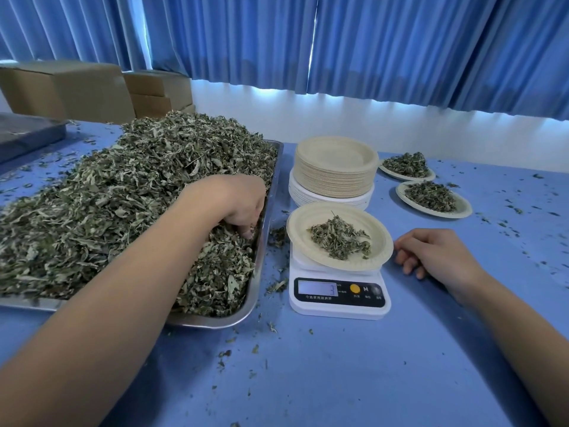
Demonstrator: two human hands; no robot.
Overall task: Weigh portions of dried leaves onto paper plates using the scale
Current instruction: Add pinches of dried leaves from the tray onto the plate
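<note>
A big heap of dried leaves (123, 192) fills a metal tray (264, 241) on the left. My left hand (237, 204) reaches into the heap near the tray's right rim, fingers curled down among the leaves. A white digital scale (338, 303) stands to the right of the tray, its display showing 3. On it rests a paper plate (298, 229) with a small pile of leaves (340, 238). My right hand (431, 251) rests on the table just right of that plate, fingers loosely curled, holding nothing.
A stack of unused paper plates (334, 167) stands behind the scale. Two filled plates (462, 208) (429, 175) lie at the back right. Cardboard boxes (77, 87) sit at the back left. Leaf crumbs litter the blue table (338, 380). Blue curtains hang behind.
</note>
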